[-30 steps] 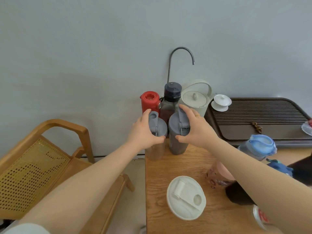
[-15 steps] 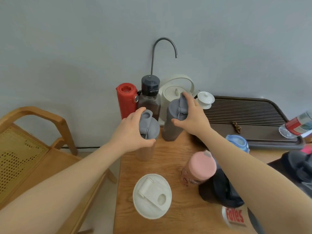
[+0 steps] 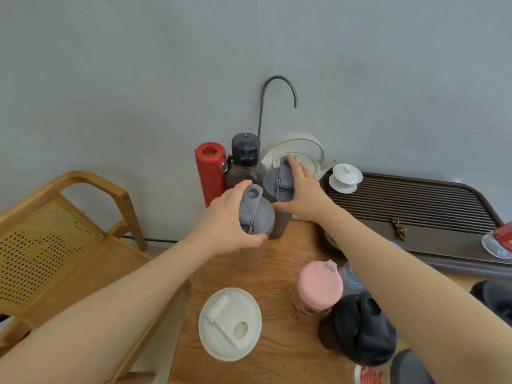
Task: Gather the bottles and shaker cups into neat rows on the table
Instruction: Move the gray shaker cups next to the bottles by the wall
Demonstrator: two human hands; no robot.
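While both grey-lidded shaker cups stand at the back-left corner of the desk (image 3: 277, 278), each is held from above: left hand (image 3: 225, 224) clamped round the clear shaker cup (image 3: 255, 217), right hand (image 3: 303, 195) clamped on the dark grey shaker cup (image 3: 278, 187). Risk, as judged: grip sits high on the lids, so a sideways push could tip either cup into the red bottle (image 3: 210, 170), the smoky bottle (image 3: 245, 164) or the white kettle (image 3: 302, 151) just behind. The desk's left edge is near; a slide that way may drop the clear cup.
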